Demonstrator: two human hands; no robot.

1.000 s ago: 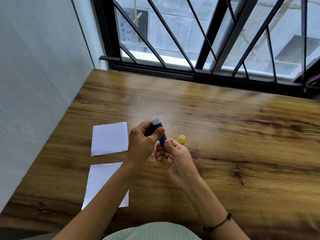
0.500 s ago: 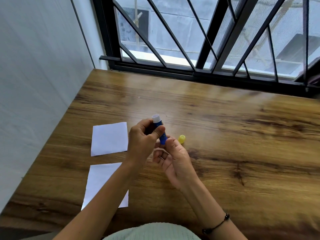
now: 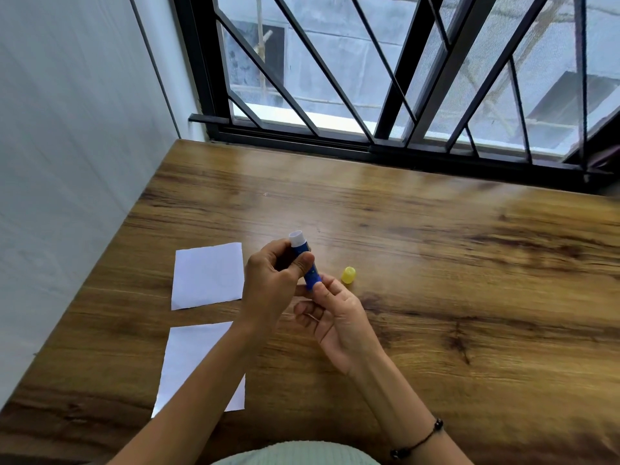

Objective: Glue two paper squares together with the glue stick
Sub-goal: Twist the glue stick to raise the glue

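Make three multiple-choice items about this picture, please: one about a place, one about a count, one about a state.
1. Where does the yellow cap lie?
A. on the table, right of the hands
B. on a paper square
C. on the window sill

2. How many white paper squares are on the table?
A. one
B. two
C. four

3. What is the state of the glue stick?
A. capped, lying on the table
B. uncapped, held in both hands
C. pressed on the paper

Answers: 1 A, the cap rests on bare wood; 2 B, a far square and a near square; 3 B, left hand grips the body, right hand the base, white tip open.
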